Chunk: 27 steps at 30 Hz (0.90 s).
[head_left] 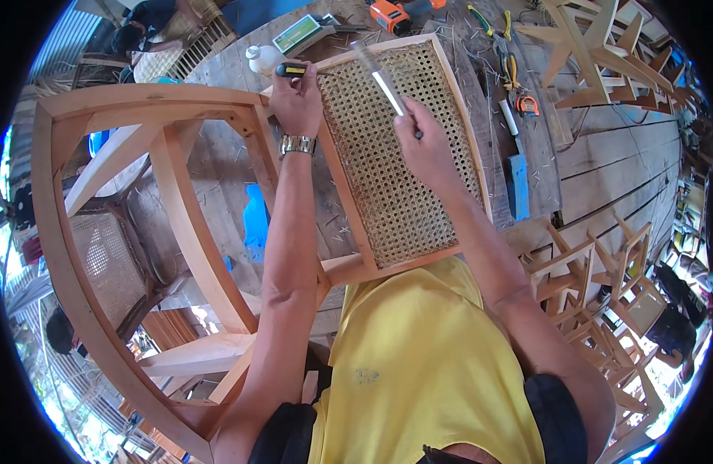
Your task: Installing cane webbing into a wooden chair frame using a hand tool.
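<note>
A wooden chair frame (205, 232) lies on its side at left, joined to a wood-edged panel of woven cane (387, 170) in front of me. My left hand (296, 107) is closed around a short black-and-yellow tool handle (291, 70) at the panel's far left corner; any blade is hidden. Over the cane, my right hand (426, 147) grips a slim hammer-like tool (386, 89) with a white shaft and dark butt. Its greyish far end is smeared by motion, and it points up and leftward, apart from the left hand's handle.
A white bottle (265, 59), a green-and-white box (300, 33) and an orange power tool (399, 14) sit beyond the panel. Pliers (505, 58), a tape measure (526, 106) and a blue block (518, 185) lie rightward. Unfinished chair frames (604, 50) crowd the right. Other people work at the edges.
</note>
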Tool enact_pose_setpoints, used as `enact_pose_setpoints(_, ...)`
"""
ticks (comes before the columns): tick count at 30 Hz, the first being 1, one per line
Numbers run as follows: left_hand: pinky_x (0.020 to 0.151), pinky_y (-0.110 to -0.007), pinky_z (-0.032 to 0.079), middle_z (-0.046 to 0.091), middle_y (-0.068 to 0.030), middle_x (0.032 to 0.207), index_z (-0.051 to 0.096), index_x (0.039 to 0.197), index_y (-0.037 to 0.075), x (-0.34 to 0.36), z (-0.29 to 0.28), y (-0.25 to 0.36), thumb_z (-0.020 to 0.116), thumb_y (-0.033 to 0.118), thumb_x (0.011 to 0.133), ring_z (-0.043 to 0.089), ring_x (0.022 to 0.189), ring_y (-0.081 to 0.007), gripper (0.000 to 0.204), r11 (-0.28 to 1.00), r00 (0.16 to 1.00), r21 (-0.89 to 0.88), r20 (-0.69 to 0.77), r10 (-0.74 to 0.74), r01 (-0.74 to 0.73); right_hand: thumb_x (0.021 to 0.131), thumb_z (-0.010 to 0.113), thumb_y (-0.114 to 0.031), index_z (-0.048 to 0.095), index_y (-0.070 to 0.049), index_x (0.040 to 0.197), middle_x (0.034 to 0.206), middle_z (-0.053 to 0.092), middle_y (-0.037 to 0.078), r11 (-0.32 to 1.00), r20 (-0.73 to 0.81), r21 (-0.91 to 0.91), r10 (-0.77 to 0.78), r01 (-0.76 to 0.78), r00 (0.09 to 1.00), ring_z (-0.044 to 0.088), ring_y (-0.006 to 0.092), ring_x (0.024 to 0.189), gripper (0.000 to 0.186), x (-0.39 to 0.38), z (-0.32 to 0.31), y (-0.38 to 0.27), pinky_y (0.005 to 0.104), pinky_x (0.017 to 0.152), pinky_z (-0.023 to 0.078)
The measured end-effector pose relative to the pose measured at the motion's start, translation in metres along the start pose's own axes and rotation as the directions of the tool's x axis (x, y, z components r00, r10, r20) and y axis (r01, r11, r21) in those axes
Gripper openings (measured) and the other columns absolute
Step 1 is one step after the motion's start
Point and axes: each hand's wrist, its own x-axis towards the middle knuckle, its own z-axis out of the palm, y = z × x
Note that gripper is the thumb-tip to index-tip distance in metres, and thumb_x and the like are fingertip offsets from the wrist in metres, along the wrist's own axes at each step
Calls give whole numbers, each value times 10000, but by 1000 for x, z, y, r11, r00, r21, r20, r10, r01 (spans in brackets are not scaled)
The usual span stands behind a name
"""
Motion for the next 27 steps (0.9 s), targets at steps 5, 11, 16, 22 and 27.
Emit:
enact_pose_setpoints(5, 697, -258, 507, 691, -6, 849, 676, 1003, 46, -8, -4, 2, 752, 232, 924, 626, 753, -67, 215, 978, 995, -199, -63, -83, 69, 1021, 530, -168, 550, -25, 1370, 822, 519, -16, 998, 132, 14, 59, -61, 989, 465, 58, 695, 378, -5, -7, -15, 241, 612, 406)
enact_pose_setpoints(11, 689, -218, 453, 669, 1, 903, 631, 1066, 37, -41, -31, 14, 692, 110, 952, 547, 758, -59, 148, 993, 993, 11, 34, -116, 116, 1015, 547, -169, 548, -57, 1390, 819, 529, -15, 999, 155, -8, 42, -42, 987, 478, 68, 700, 391, -33, -33, 9, 249, 624, 416)
enact_pose_setpoints(16, 720, -221, 469, 663, -10, 1013, 618, 1089, 30, -63, -28, 11, 690, 125, 954, 564, 811, -64, 181, 987, 995, -146, -50, -82, 74, 1009, 541, -202, 537, -63, 1388, 851, 621, 42, 982, 466, -168, 157, -87, 871, 554, 119, 696, 404, -71, -34, 5, 299, 655, 470)
enact_pose_setpoints(22, 696, -236, 495, 685, 3, 860, 648, 1035, 70, -48, -23, 28, 710, 142, 941, 611, 780, -56, 133, 995, 998, 74, 21, -67, 66, 1001, 530, -192, 526, -68, 1383, 871, 654, 87, 981, 533, -196, 120, -16, 838, 628, 171, 748, 401, -65, -22, -2, 319, 717, 518)
enact_pose_setpoints(27, 639, -241, 487, 690, 6, 814, 663, 987, 83, -46, -16, 26, 725, 164, 934, 583, 708, -55, 115, 993, 991, 65, 88, -102, 97, 1012, 525, -189, 528, -53, 1380, 863, 650, 81, 989, 481, -139, 108, -45, 870, 611, 155, 737, 392, -52, -16, 3, 319, 699, 508)
